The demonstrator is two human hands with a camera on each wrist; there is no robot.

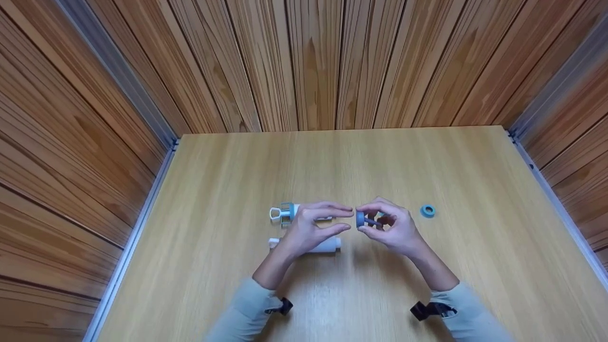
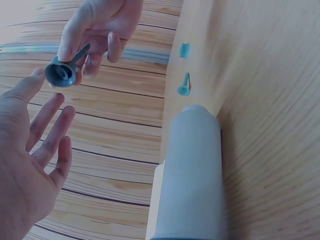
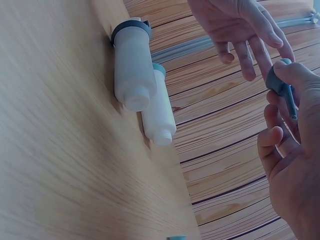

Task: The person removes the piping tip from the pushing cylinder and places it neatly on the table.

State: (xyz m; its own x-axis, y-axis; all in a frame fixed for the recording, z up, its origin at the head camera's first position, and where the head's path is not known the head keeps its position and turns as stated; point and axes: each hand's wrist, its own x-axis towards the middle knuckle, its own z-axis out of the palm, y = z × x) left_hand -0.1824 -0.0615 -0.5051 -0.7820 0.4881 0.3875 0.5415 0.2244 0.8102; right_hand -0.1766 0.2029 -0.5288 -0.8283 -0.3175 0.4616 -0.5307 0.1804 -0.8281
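My right hand (image 1: pixel 396 223) pinches a blue nozzle (image 1: pixel 360 219) between thumb and fingers. It has a wide cup-shaped base and a thin stem; the hollow cup faces my left hand, and the stem points back under my right palm. My left hand (image 1: pixel 316 225) holds nothing, its fingers and thumb spread straight, fingertips right by the cup's rim. Beneath the left hand lie two white cylinders, partly hidden in the head view; the right wrist view shows a nearer one (image 3: pixel 135 70) with a dark blue collar and another (image 3: pixel 159 107) with a teal collar.
A teal ring (image 1: pixel 423 212) lies on the table right of my right hand. A smaller teal nozzle (image 2: pixel 183 91) lies near it, mostly hidden by the right hand from above. Wood-panelled walls (image 1: pixel 313 66) with metal rails (image 1: pixel 128 80) enclose the table (image 1: pixel 228 166).
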